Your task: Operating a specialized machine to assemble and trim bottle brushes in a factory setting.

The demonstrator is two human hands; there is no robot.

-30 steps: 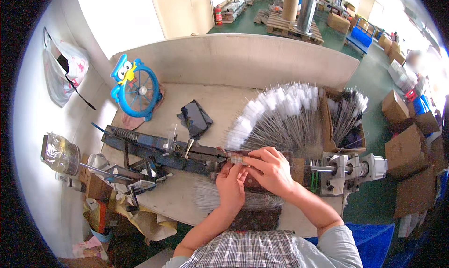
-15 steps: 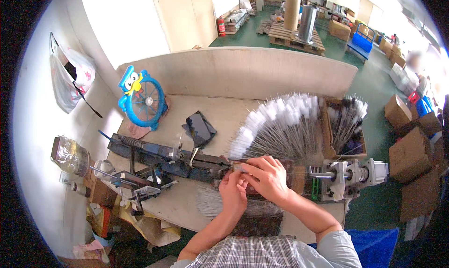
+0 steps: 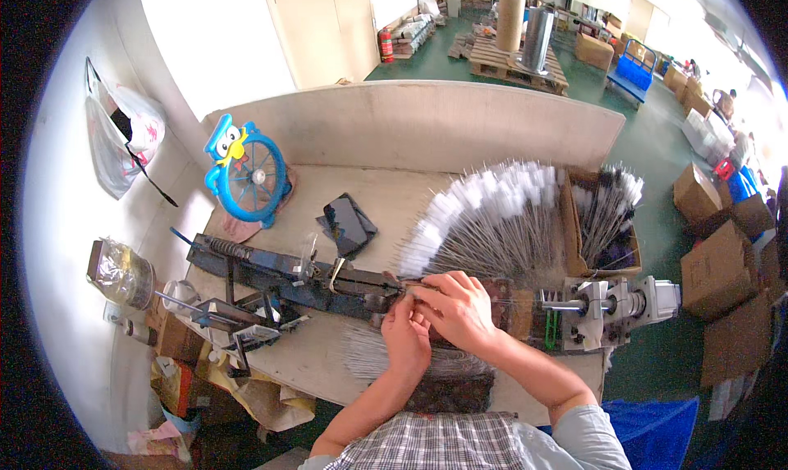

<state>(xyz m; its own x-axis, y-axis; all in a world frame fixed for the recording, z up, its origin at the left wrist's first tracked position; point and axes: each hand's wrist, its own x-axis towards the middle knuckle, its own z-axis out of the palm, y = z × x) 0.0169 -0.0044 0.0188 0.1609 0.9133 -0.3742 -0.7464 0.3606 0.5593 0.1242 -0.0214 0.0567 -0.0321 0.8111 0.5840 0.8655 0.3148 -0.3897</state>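
My left hand [image 3: 406, 332] and my right hand [image 3: 460, 310] meet at the right end of a long black metal fixture [image 3: 304, 277], fingers pinched together. What lies between the fingertips is too small and hidden to make out. Just beyond my hands, a wide fan of wire brushes with white bristle heads [image 3: 484, 207] lies on the table. Below my hands, a bundle of thin bare wires [image 3: 369, 357] lies close to the table's front edge. Right of them, a motor-driven metal spindle [image 3: 607, 307] points toward the fixture.
A cardboard box [image 3: 579, 232] of dark and white brushes stands at the right. A blue cartoon-shaped fan [image 3: 253, 178] and a dark folded pouch [image 3: 349, 224] are on the table [image 3: 361, 184]. A low board [image 3: 410, 125] closes off the back. Cartons [image 3: 718, 265] stand at the right.
Both hands stay at the fixture's end. My right hand has shifted slightly to the left, closer over my left fingertips; the whole view has shifted a little.
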